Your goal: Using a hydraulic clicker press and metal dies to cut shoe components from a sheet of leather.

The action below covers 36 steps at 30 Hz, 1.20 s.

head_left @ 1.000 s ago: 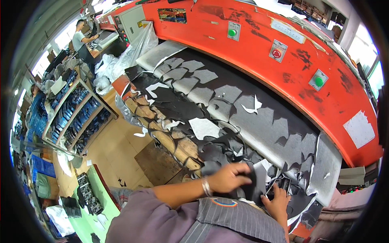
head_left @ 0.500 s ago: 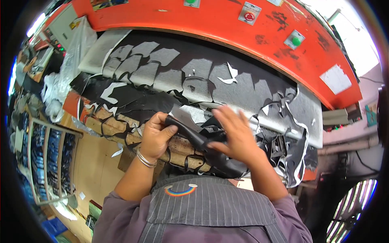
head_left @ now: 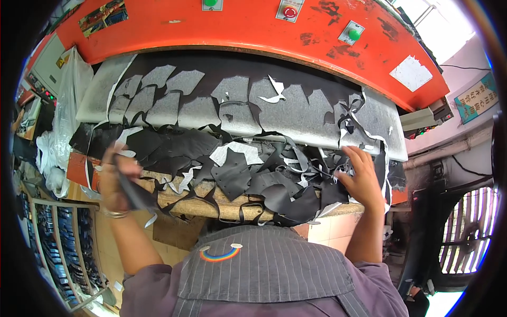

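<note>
My left hand (head_left: 116, 182) is out at the left side, blurred by motion, closed on a black leather piece (head_left: 134, 193) that hangs down in front of the wooden edge. Over the right side of the heap, my right hand (head_left: 363, 177) has its thumb and fingers apart with nothing held between them. Thin black and white scraps (head_left: 322, 164) lie just beside its fingertips. Between the hands, cut black leather pieces (head_left: 231, 174) with angular and rounded outlines overlap along the wooden board (head_left: 174, 202).
Behind the heap, a grey-white bed (head_left: 311, 124) carries a black sheet with cut-out gaps. A red machine beam (head_left: 237, 31) with green and red buttons spans the back. Clear plastic bags (head_left: 68, 105) hang at left, above a loaded rack (head_left: 66, 248).
My left hand has swung left, carrying the black leather piece from the middle. My right hand has moved right, away from it. The whole view has shifted somewhat.
</note>
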{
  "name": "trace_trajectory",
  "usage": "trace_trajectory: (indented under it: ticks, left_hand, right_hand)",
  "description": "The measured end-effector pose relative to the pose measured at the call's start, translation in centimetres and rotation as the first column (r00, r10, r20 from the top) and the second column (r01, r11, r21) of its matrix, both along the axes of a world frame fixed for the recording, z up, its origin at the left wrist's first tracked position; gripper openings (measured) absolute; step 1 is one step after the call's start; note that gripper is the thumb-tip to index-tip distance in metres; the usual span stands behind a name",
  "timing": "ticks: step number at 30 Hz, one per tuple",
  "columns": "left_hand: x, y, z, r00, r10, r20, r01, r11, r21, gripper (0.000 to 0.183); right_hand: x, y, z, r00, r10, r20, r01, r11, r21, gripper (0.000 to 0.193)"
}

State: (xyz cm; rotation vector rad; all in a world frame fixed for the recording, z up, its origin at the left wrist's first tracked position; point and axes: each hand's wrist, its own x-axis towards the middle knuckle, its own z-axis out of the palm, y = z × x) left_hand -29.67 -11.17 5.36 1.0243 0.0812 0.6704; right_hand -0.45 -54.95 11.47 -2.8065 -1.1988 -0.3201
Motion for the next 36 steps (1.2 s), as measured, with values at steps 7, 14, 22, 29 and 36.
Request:
trace_trajectory:
  ticks: [7, 14, 22, 29, 36]
  left_hand:
    - [11.7, -11.7, -4.2, 0.789, 0.131, -0.600, 0.458, 0.525, 0.717, 0.031]
    - [10.4, -15.6, -4.4, 0.813, 0.353, -0.464, 0.320, 0.395, 0.861, 0.025]
    - [5.1, -10.3, -1.3, 0.939, -0.004, -0.344, 0.092, 0.966, 0.240, 0.034]
    - [0.9, 10.4, -3.7, 0.632, 0.256, -0.732, 0.090, 0.914, 0.396, 0.042]
    - [6.3, 11.1, -6.0, 0.322, 0.646, -0.692, 0.602, 0.425, 0.676, 0.052]
  right_hand:
    - [-3.8, 9.6, -6.2, 0.770, 0.388, -0.506, -0.389, 0.915, 0.110, 0.054]
    - [-6.2, 9.7, -7.0, 0.863, 0.286, -0.416, -0.355, 0.929, -0.099, 0.029]
    - [-2.2, 10.0, -1.2, 0.806, 0.355, -0.474, -0.090, 0.864, 0.495, 0.017]
    - [-2.8, 20.8, 0.0, 0.537, 0.610, -0.583, -0.565, 0.773, 0.288, 0.027]
    - [-4.0, 24.4, -8.0, 0.735, 0.475, -0.483, -0.645, 0.710, -0.284, 0.051]
